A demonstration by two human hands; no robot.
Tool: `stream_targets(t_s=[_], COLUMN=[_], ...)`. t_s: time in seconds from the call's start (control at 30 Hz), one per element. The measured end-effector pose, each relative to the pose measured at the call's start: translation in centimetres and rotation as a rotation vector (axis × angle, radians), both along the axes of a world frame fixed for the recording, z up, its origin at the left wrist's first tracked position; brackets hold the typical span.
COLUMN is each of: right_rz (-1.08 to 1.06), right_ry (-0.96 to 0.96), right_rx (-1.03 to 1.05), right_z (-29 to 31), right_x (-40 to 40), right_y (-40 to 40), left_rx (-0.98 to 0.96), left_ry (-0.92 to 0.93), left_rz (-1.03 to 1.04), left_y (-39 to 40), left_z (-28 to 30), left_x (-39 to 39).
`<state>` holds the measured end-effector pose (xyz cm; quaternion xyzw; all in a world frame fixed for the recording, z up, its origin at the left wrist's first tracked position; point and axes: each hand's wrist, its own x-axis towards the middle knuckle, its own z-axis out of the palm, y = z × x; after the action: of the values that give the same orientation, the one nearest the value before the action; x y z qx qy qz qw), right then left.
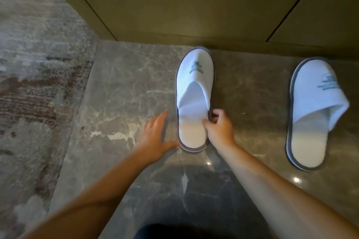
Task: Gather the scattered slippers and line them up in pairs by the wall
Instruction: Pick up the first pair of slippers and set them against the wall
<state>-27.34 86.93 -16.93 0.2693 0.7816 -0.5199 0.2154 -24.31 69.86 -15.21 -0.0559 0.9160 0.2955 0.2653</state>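
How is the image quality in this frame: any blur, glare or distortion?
Head view: carpet at left is motion-smeared; small glare spots on the polished marble floor; wide-angle bending tilts the wall panels; both slippers stay fairly sharp.

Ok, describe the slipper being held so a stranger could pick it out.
Start at the brown wall panel, then look down to the marble floor. Two white slippers point toward it; the held slipper is the left one, pinched at its edge by the right hand, its upper uncrumpled.
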Motion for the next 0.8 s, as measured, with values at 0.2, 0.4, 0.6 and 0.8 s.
stream_targets(t_s=[0.2,0.4,0.6,0.8], right_rz=[0.373,0.630,0.626,0.577], right_ry=[0.189,0.051,0.054,0.072], right_rx=[0.396,0.703,0.721,0.630], right_z=[0.0,-1.2,-1.8,-1.2], right_x=[0.6,2.9,2.8,2.7], right_y=[2.9,7.4,7.2,7.8], left_rx=[-0.142,-0.272,-0.272,-0.305], left_ry=[-0.002,0.027,0.096,0.121], left_rz=[-0.235,-0.350,-0.336,-0.374], left_y=[2.5,5.0,4.6,4.2], left_z=[-1.9,-3.7,-4.1,-4.1], left_x=[-0.5,-0.7,-1.6,-1.6])
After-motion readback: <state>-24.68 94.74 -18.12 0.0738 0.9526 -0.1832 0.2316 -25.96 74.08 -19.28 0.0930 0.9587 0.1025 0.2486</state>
